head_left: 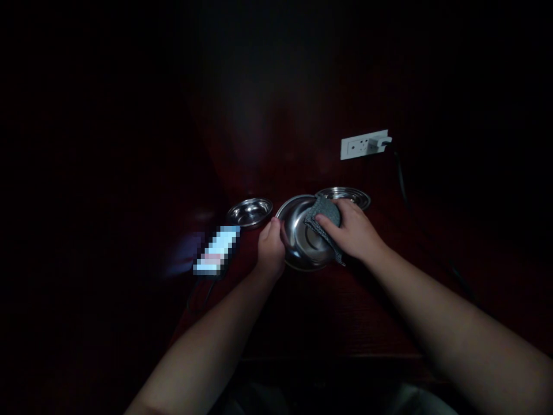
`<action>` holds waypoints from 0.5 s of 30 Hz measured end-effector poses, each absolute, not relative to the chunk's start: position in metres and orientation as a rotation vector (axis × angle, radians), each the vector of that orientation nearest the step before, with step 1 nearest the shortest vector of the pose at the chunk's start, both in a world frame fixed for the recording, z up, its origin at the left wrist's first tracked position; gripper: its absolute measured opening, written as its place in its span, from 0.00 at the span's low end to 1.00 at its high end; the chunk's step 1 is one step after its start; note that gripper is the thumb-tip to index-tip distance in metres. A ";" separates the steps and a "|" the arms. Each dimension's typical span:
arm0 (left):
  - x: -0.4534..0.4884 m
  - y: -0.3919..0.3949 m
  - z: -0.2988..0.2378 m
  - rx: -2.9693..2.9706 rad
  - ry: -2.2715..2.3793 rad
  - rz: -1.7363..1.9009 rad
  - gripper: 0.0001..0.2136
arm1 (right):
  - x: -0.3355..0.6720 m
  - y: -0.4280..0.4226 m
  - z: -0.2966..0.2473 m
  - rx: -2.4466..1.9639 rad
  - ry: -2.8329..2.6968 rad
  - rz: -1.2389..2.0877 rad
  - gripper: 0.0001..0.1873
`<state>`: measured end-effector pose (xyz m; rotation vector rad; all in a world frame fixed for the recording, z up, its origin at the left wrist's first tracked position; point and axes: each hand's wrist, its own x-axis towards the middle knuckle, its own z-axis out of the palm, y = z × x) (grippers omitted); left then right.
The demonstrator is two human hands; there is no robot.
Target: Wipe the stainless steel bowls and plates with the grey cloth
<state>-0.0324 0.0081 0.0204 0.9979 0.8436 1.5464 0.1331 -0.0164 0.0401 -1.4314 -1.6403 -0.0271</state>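
Bowl (pixel 294 237): left fingers (pixel 275 225) pinch its rim (pixel 297 196).
Cloth (pixel 322 208): pinched under right fingers (pixel 327 224); maybe wiping the bowl.
Rim: needs steady holding next.

Very dim, edges sunk in black; a pixelated screen (pixel 218 251) glows at left; glare streaks the held metal bowl (pixel 296 236).

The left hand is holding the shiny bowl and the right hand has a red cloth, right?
Not quite: the head view shows a greyish cloth, not red. The left hand does hold the shiny bowl, and the right hand the cloth.
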 end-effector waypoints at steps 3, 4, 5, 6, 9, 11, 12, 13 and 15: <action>-0.033 0.008 0.020 1.014 0.837 1.549 0.15 | 0.132 -0.018 0.040 -1.420 -1.637 -0.035 0.29; -0.033 0.008 0.020 1.018 0.842 1.551 0.15 | 0.132 -0.018 0.040 -1.419 -1.644 -0.005 0.29; -0.033 0.008 0.020 1.020 0.851 1.551 0.15 | 0.132 -0.018 0.039 -1.422 -1.647 0.039 0.30; -0.033 0.008 0.020 1.019 0.861 1.550 0.15 | 0.132 -0.017 0.039 -1.428 -1.646 0.090 0.30; -0.032 0.009 0.021 0.995 0.885 1.559 0.14 | 0.133 -0.015 0.037 -1.429 -1.611 0.237 0.32; -0.031 0.009 0.022 0.970 0.893 1.573 0.14 | 0.135 -0.013 0.036 -1.395 -1.584 0.330 0.30; -0.031 0.009 0.022 0.959 0.896 1.577 0.13 | 0.136 -0.012 0.035 -1.376 -1.570 0.384 0.29; -0.031 0.009 0.023 0.948 0.898 1.576 0.13 | 0.137 -0.011 0.035 -1.362 -1.555 0.440 0.28; -0.031 0.009 0.023 0.931 0.901 1.572 0.13 | 0.139 -0.009 0.035 -1.345 -1.529 0.538 0.27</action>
